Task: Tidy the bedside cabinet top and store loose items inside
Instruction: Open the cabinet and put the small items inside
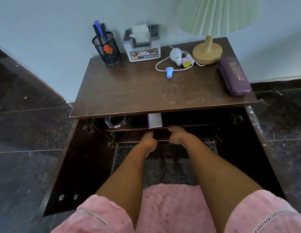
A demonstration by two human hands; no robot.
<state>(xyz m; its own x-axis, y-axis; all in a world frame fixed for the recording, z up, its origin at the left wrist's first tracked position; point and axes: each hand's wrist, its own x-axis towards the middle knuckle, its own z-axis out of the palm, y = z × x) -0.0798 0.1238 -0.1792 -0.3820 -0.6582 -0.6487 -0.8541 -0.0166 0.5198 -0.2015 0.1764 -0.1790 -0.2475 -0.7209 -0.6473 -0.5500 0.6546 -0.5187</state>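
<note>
The brown bedside cabinet top point(129, 91) carries a black mesh pen holder point(107, 49), a grey tissue box point(141, 47), a white bulb point(175, 55), a pink smiley stamp point(186, 62), a blue cap point(169, 72), a white cord point(159, 68), a lamp base point(207, 53) and a purple glasses case point(234, 76). Both doors hang open. My left hand point(148, 140) and my right hand point(177, 136) reach in under the upper shelf, fingers curled, gripping the two sides of a dark object point(161, 135) whose shape is lost in shadow.
On the upper shelf inside sit a clear glass dish point(115, 121), a dark round thing point(136, 121) and a white and purple box point(154, 121). The left door point(79, 165) and right door point(264, 148) swing out over the dark stone floor. A wall stands behind the cabinet.
</note>
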